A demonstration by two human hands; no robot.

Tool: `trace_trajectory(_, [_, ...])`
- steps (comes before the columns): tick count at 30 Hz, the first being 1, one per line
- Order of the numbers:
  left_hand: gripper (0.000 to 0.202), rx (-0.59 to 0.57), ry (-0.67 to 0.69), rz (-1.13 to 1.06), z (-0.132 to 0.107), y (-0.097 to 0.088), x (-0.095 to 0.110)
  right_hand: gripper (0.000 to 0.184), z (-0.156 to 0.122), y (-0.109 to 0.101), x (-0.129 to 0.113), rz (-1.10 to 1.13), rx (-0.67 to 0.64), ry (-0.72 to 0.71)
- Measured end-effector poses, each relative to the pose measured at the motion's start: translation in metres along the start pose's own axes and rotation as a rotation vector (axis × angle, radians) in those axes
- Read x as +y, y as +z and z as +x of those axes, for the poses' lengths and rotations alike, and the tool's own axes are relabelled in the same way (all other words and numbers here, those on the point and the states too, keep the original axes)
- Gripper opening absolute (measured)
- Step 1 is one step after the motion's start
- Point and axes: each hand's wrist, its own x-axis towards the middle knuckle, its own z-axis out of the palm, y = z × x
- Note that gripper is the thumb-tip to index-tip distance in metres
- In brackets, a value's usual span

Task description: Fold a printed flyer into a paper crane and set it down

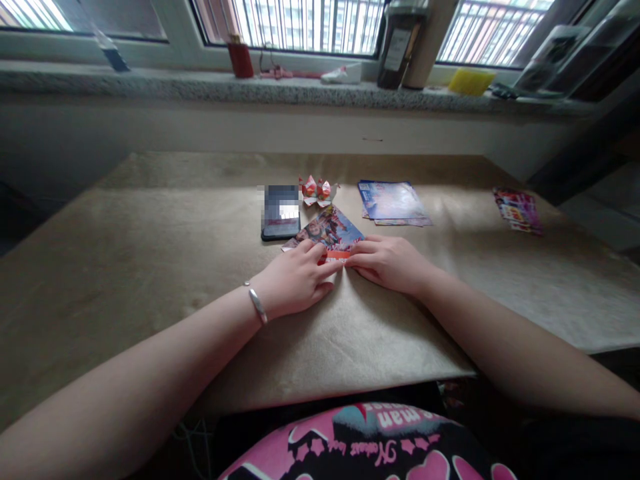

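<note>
A colourful printed sheet of paper [334, 227], folded into a triangle with its point facing the window, lies flat on the table [165, 280]. My left hand [300, 277] rests on its near left part, fingers stretched over the paper and the index fingertip near the middle of the near edge. From the other side my right hand [387, 262] has its fingers pressed together on the paper's right corner and near edge. Both hands cover parts of that edge. Just beyond the paper stand two small folded paper figures [318, 192], red and white.
A phone [281, 213] lies left of the paper. Printed sheets [393, 200] are stacked to the right, and smaller colourful papers [518, 210] lie farther right. On the windowsill [175, 87] stand a red container [241, 59], a dark bottle [399, 47] and a yellow sponge-like block [471, 81].
</note>
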Motion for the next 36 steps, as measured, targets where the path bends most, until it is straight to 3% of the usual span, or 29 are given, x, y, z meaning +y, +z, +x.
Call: trace_trajectory(36, [0.038,-0.002,0.004,-0.009,-0.001,0.003,-0.002,0.019,-0.016,-0.015,0.026,-0.034,-0.083,0.111])
